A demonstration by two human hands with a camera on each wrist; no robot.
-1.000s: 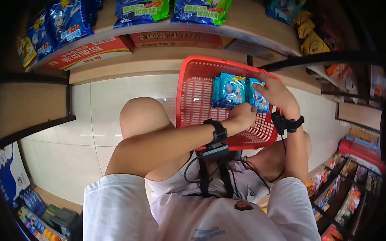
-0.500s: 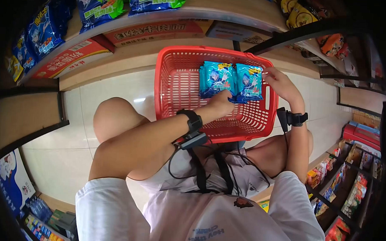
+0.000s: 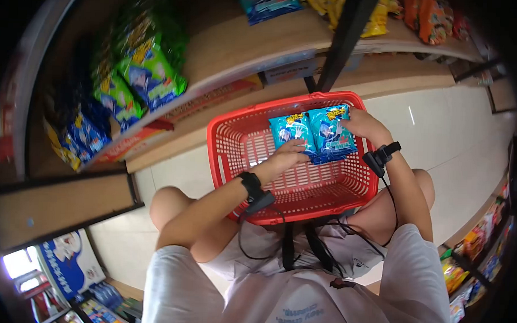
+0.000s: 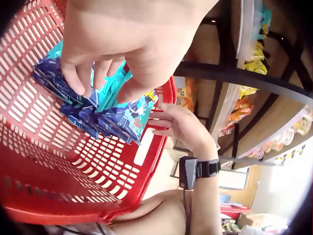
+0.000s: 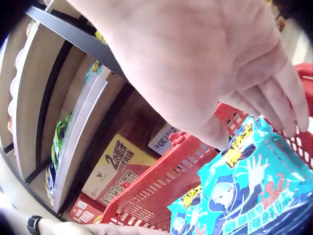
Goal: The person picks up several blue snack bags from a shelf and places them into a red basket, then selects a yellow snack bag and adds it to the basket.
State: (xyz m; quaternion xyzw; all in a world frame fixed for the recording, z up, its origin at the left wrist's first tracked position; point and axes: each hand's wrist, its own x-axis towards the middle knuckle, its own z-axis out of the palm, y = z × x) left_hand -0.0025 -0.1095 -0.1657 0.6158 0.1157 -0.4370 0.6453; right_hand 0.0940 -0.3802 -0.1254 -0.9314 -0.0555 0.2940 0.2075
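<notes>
Teal and blue snack packets stand in two stacks side by side in a red plastic basket [image 3: 213, 142]. My left hand [image 3: 287, 159] lies at the lower edge of the left stack [image 3: 292, 128], its fingers loosely bent over the packets. From the left wrist view, the left thumb and fingers are apart above the packets' dark blue ends [image 4: 83, 115]. On the other side, my right hand [image 3: 369, 126] reaches over the basket's right rim. Its fairly straight fingers [image 5: 274, 98] rest along the outer edge of the right stack [image 3: 332, 133].
Just beyond the basket runs a shelf with green snack bags [image 3: 150, 75], a teal packet [image 3: 268, 3] and yellow bags [image 3: 383, 16]. A black shelf post [image 3: 349, 42] rises behind the basket. Cartons [image 5: 115, 169] sit under the shelf. The person's knees [image 3: 171, 207] flank the basket.
The head view has swung, bringing more of the shelf into sight. My left hand has loosened from a tighter curl and shifted left along the packets. The right hand has stayed by the right stack.
</notes>
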